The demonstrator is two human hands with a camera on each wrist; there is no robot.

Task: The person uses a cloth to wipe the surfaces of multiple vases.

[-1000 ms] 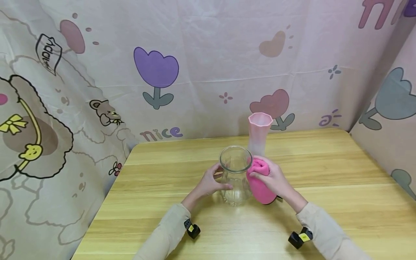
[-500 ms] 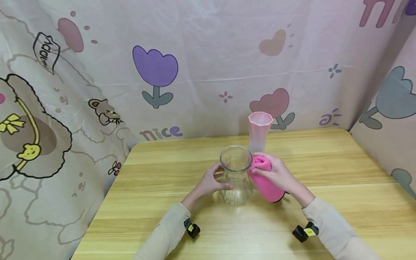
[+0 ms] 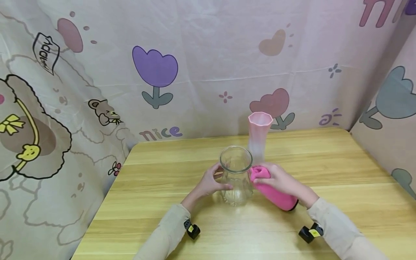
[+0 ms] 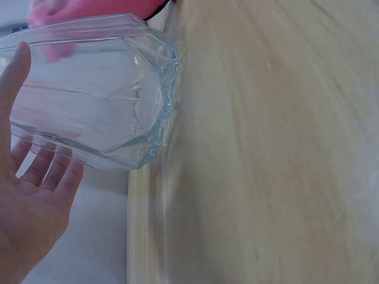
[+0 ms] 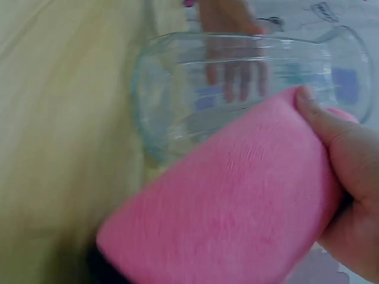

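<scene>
Two hands, two vases and one cloth are at one table. The left hand has its thumb and fingers curved around the glass vase, gripping its side. The right hand has its fingers closed on the folded upper end of the pink cloth.

On the table, a wide room lies between the hands and each side edge. The far edge is behind the pink vase, which stands upright, farther back than the glass one.

The glass vase stands upright, its long axis vertical and its mouth up. The cloth is just beside it, on the right; whether they touch, I cannot tell. Its long axis is slanted: the folded end points to the glass vase, the black-edged end points down, rightward and toward the person.
</scene>
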